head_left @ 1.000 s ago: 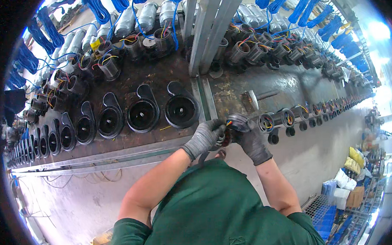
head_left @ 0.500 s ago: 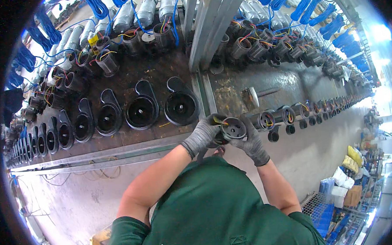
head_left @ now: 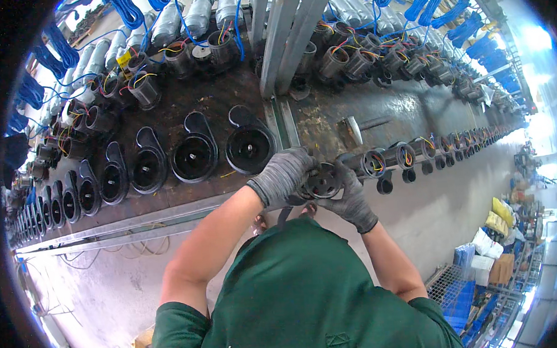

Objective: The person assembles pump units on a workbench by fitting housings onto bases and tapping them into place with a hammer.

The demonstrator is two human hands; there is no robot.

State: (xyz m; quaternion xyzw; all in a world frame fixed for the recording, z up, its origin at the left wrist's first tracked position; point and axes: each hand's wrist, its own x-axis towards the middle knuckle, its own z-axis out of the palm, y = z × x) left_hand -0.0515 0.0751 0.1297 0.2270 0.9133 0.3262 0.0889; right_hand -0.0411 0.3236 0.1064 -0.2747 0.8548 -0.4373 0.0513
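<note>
Both my hands wear grey knit gloves and meet at the bench's front edge around a dark round motor housing (head_left: 323, 183), its open end facing up. My right hand (head_left: 355, 202) is closed round its right side, thumb along the near rim. From the left, my left hand (head_left: 285, 175) is closed at the upper left rim, fingertips bent over the edge. Whether those fingers also pinch a wire is hidden. Just right of the hands, a similar cylindrical housing (head_left: 373, 163) with coloured wires lies on the edge, first of a long row.
Black snail-shaped casings (head_left: 249, 149) line the bench's left front. A hammer (head_left: 354, 132) lies behind my right hand. A metal post (head_left: 288, 43) rises mid-bench. Wired motor housings (head_left: 144, 89) and blue cable coils (head_left: 122, 10) fill the back. Shelves with packages (head_left: 500, 269) stand at right.
My left hand has turned over the housing's upper left rim, covering the yellow wire seen there before. The housing has shifted slightly left in view, as has the whole bench.
</note>
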